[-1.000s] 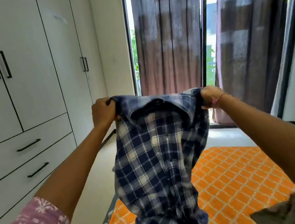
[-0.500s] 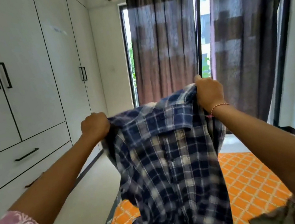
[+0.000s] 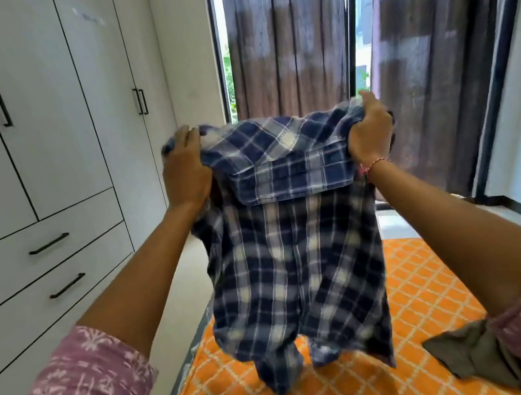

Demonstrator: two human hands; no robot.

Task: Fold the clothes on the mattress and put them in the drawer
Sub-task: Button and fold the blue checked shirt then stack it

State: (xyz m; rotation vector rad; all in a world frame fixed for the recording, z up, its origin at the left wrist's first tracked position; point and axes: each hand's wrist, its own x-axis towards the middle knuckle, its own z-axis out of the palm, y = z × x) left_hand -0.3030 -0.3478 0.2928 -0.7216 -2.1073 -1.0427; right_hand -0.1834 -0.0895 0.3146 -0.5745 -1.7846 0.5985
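Observation:
A blue and white checked shirt (image 3: 293, 261) hangs in the air in front of me, collar side up, its hem and sleeves trailing onto the orange patterned mattress (image 3: 424, 307). My left hand (image 3: 185, 172) grips the shirt's left shoulder and my right hand (image 3: 370, 136) grips its right shoulder, both at the same height. An olive-green garment (image 3: 472, 358) lies on the mattress at the lower right, partly hidden by my right sleeve. Two shut drawers (image 3: 52, 268) with black handles sit in the white wardrobe on the left.
White wardrobe doors (image 3: 38, 107) line the left wall. A strip of pale floor (image 3: 180, 302) runs between wardrobe and mattress. Dark curtains (image 3: 289, 35) cover the window and balcony door behind the shirt. A white wall stands on the right.
The shirt has been turned and spread wider between my hands. My left hand rose and my right hand dropped, so both now hold the shoulders level.

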